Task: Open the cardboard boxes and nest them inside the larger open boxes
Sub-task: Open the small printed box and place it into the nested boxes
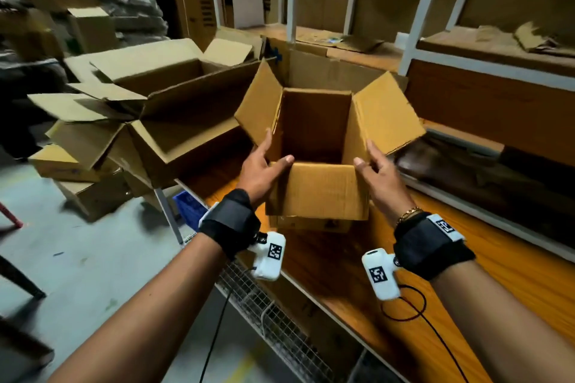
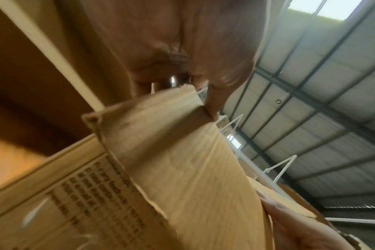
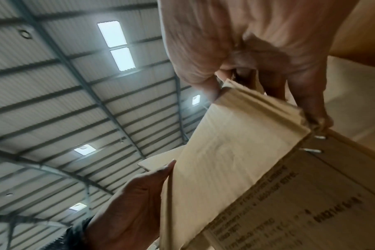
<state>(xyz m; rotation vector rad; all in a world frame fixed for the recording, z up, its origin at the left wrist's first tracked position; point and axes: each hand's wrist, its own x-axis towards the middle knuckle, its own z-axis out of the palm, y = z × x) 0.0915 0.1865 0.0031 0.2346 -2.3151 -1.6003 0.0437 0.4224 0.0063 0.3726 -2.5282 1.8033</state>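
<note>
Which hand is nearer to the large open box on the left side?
Left. The left hand holds the small box on the side facing the large open box; the right hand holds the small box's far side.

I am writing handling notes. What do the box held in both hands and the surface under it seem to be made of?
The small open box looks like plain brown corrugated cardboard, matte: fluted ridges and a torn fibrous edge show in the left wrist view, with black print. The left hand and right hand hold its near corners. The table appears to be orange-brown wood or wood laminate, slightly glossy; which one is unclear.
</note>
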